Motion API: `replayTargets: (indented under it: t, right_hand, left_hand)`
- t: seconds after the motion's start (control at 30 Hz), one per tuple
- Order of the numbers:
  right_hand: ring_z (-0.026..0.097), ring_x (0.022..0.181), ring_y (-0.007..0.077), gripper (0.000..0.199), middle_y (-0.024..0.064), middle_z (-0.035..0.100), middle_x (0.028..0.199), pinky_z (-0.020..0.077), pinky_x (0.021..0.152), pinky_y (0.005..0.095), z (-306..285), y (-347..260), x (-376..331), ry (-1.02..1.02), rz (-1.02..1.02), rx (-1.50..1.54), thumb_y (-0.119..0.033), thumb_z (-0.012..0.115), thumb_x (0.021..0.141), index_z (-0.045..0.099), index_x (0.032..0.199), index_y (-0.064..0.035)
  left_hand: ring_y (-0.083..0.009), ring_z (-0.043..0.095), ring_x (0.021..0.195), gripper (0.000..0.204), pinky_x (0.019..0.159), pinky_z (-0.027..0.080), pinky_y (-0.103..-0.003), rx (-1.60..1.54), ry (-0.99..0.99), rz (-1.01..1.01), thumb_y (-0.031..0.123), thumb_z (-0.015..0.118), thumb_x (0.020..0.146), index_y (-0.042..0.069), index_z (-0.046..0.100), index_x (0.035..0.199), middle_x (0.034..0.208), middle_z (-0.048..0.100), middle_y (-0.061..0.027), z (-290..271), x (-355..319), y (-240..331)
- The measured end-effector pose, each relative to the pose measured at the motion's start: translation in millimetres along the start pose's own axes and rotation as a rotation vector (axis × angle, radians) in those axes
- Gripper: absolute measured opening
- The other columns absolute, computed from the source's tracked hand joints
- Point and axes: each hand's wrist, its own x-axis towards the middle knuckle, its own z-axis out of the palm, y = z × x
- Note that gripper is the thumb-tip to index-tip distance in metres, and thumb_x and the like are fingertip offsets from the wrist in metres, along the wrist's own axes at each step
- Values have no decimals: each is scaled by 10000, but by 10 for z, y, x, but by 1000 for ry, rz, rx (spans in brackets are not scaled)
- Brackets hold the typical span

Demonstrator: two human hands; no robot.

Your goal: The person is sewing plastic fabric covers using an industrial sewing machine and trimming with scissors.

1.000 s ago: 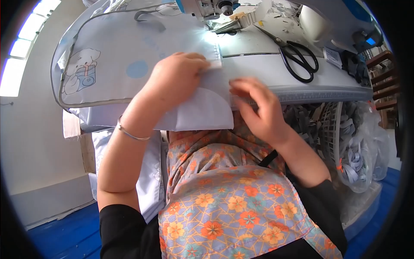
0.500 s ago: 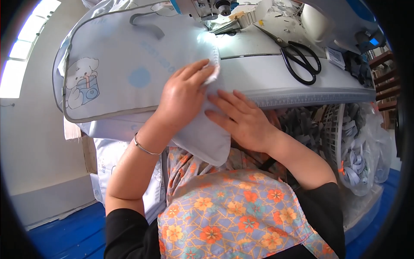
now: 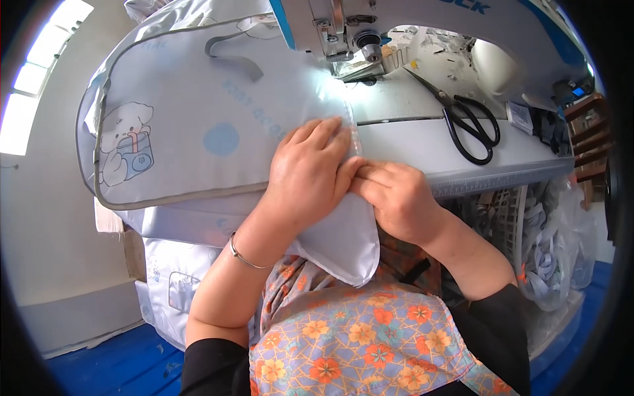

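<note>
A pale grey-white fabric panel point(image 3: 178, 86) with dark grey piping, a printed puppy and a blue dot lies across the sewing machine's bed. Its right edge runs up to the lit needle area of the sewing machine point(image 3: 340, 43). My left hand point(image 3: 307, 171) presses on the panel near that edge, its fingers bent together over the fabric. Close against its thumb, my right hand point(image 3: 403, 198) pinches the same edge, fingers together. Below both hands a loose fabric corner point(image 3: 347, 244) hangs over my lap. A grey strap point(image 3: 234, 63) lies on the panel.
Black-handled scissors point(image 3: 465, 115) lie on the table right of the needle. A ruler strip point(image 3: 482, 181) runs along the table's front edge. Below right are a white plastic basket point(image 3: 512, 218) and a clear bag point(image 3: 561, 244) of strips. More printed fabric point(image 3: 172, 277) hangs at left.
My right hand's spread fingers have closed on the fabric edge and met my left hand. My left hand has slid slightly nearer. The view has shifted, showing more of the machine.
</note>
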Motion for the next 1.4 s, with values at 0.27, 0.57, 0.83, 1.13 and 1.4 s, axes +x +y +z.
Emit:
replayTargets:
  t: [0.27,0.57,0.83,1.13,1.4]
  right_hand:
    - [689,964,341,262,163,712,1038,569,816,411,13,124,249,-39,37,59,39,608,756,717,993,10]
    - [656,1129,378,299,191,698,1156,540,960,447,-36,87,337,-168,50,20,42,606,759,713,1037,25]
    - [686,1066,314,363,182,711,1101,530,920,357,-248,171,448,-206,176,173,153,491,762,705,1024,25]
    - [612,1125,382,333,211,638,1213,531,921,427,603,347,1524,-133,-54,-194,2,611,847,647,1178,-3]
    - [646,818,334,113,168,661,906,517,735,412,530,656,1416,-202,-127,-99,8,593,862,651,953,44]
  left_hand:
    - [-320,656,1030,170,898,530,-418,25,122,1,129,636,861,17,701,972,1121,686,-157,98,238,-285]
    - [-298,540,1257,354,1013,447,-449,611,192,-187,85,609,834,113,705,1174,1316,603,-103,-667,699,-1603]
    - [-324,631,1090,236,893,531,-423,398,-224,-309,53,570,839,77,693,1039,1125,670,-108,-387,636,-1656]
    - [-305,629,1018,249,841,537,-398,238,238,-354,73,632,767,53,649,1014,1056,638,-127,-47,-2,-1137]
    - [-332,636,919,258,799,528,-424,26,518,-40,-3,613,776,47,641,1028,979,658,-113,-102,63,-1032]
